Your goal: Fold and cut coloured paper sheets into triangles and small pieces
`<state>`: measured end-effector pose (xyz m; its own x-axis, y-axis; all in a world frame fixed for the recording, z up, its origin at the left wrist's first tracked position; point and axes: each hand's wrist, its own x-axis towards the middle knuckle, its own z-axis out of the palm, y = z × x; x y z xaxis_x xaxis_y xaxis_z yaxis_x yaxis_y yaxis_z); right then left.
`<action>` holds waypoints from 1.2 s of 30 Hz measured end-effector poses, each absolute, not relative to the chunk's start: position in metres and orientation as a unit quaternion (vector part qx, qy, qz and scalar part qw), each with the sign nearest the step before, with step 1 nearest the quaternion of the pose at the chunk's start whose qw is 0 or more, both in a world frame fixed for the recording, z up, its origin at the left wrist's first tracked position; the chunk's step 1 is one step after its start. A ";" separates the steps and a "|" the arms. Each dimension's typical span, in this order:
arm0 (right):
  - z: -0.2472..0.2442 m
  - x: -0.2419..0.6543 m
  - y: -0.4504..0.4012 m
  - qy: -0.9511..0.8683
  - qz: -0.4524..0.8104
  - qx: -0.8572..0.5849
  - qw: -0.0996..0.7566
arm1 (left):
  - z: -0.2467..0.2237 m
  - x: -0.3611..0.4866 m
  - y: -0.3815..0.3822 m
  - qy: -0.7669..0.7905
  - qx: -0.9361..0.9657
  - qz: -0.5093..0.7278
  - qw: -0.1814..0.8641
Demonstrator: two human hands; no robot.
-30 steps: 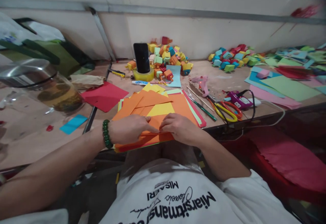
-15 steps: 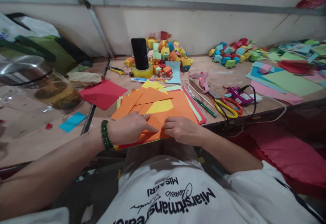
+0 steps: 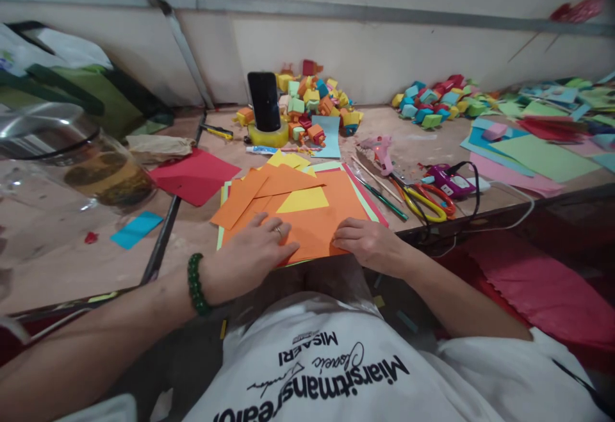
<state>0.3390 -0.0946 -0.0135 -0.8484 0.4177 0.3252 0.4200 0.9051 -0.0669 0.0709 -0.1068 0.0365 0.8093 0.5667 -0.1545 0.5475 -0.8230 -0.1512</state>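
A stack of coloured paper lies at the table's front edge, with an orange sheet on top. My left hand, wearing a ring and a green bead bracelet, rests with fingers spread on the sheet's left front part. At its right front edge, the fingers of my right hand are drawn together on the orange paper; the thumb is mostly hidden. Loose orange strips and a yellow paper piece lie on the stack, beyond my hands.
Scissors, a green pen and a pink glue gun lie right of the stack. A phone stands in a tape roll before small paper cubes. At left are a glass jar and red paper.
My hands have moved apart along the front edge, the right one sliding right and the left one slightly left and back toward me. The left fingers have spread.
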 end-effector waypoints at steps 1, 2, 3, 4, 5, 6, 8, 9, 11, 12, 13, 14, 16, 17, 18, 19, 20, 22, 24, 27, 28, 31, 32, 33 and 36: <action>-0.011 0.335 -0.096 -0.961 -0.013 -0.227 0.161 | 0.033 0.072 -0.111 -0.283 -0.953 0.088 0.065; -0.008 0.329 -0.098 -0.960 -0.025 -0.235 0.153 | 0.029 0.073 -0.114 -0.275 -0.955 0.078 0.079; -0.006 0.323 -0.099 -0.960 -0.037 -0.236 0.146 | 0.025 0.074 -0.117 -0.269 -0.956 0.070 0.091; -0.004 0.316 -0.100 -0.961 -0.049 -0.233 0.142 | 0.022 0.075 -0.119 -0.265 -0.957 0.060 0.101; -0.004 0.310 -0.101 -0.963 -0.058 -0.226 0.137 | 0.019 0.075 -0.120 -0.265 -0.957 0.053 0.108; -0.005 0.304 -0.101 -0.965 -0.061 -0.217 0.132 | 0.017 0.075 -0.121 -0.266 -0.956 0.048 0.111; -0.011 0.298 -0.101 -0.970 -0.057 -0.205 0.120 | 0.016 0.074 -0.122 -0.267 -0.956 0.041 0.114; -0.015 0.298 -0.100 -0.971 -0.051 -0.203 0.116 | 0.015 0.073 -0.122 -0.269 -0.956 0.035 0.115; -0.022 0.303 -0.099 -0.971 -0.036 -0.205 0.116 | 0.016 0.070 -0.124 -0.272 -0.955 0.026 0.119; -0.025 0.308 -0.099 -0.970 -0.030 -0.209 0.121 | 0.016 0.068 -0.126 -0.277 -0.953 0.021 0.122; -0.026 0.313 -0.099 -0.968 -0.025 -0.214 0.128 | 0.016 0.065 -0.127 -0.284 -0.951 0.014 0.126; -0.027 0.319 -0.100 -0.966 -0.021 -0.220 0.134 | 0.016 0.063 -0.129 -0.292 -0.947 0.005 0.131; -0.027 0.329 -0.102 -0.961 -0.020 -0.237 0.144 | 0.016 0.057 -0.134 -0.307 -0.940 -0.021 0.145; -0.025 0.334 -0.104 -0.958 -0.022 -0.245 0.150 | 0.015 0.054 -0.136 -0.315 -0.936 -0.035 0.152; -0.024 0.337 -0.105 -0.955 -0.027 -0.249 0.157 | 0.015 0.051 -0.138 -0.321 -0.933 -0.047 0.157; -0.022 0.340 -0.107 -0.953 -0.031 -0.252 0.166 | 0.014 0.047 -0.141 -0.327 -0.930 -0.057 0.160; -0.021 0.341 -0.108 -0.951 -0.036 -0.254 0.175 | 0.013 0.044 -0.142 -0.333 -0.927 -0.064 0.162; -0.018 0.342 -0.109 -0.947 -0.042 -0.257 0.189 | 0.011 0.038 -0.146 -0.341 -0.923 -0.071 0.164; -0.018 0.342 -0.110 -0.944 -0.042 -0.260 0.198 | 0.009 0.032 -0.148 -0.352 -0.919 -0.069 0.161; -0.020 0.340 -0.110 -0.939 -0.037 -0.265 0.216 | 0.003 0.024 -0.151 -0.381 -0.912 -0.046 0.143; -0.021 0.340 -0.110 -0.937 -0.036 -0.266 0.224 | 0.001 0.022 -0.152 -0.390 -0.910 -0.040 0.137; -0.026 0.342 -0.114 -0.931 -0.034 -0.272 0.241 | -0.002 0.021 -0.154 -0.406 -0.904 -0.042 0.127; -0.028 0.344 -0.116 -0.929 -0.034 -0.279 0.240 | -0.002 0.022 -0.155 -0.408 -0.903 -0.048 0.126; -0.029 0.346 -0.117 -0.927 -0.035 -0.291 0.236 | -0.001 0.023 -0.156 -0.411 -0.902 -0.053 0.124; -0.028 0.356 -0.121 -0.914 -0.042 -0.338 0.221 | 0.005 0.027 -0.159 -0.428 -0.894 -0.075 0.106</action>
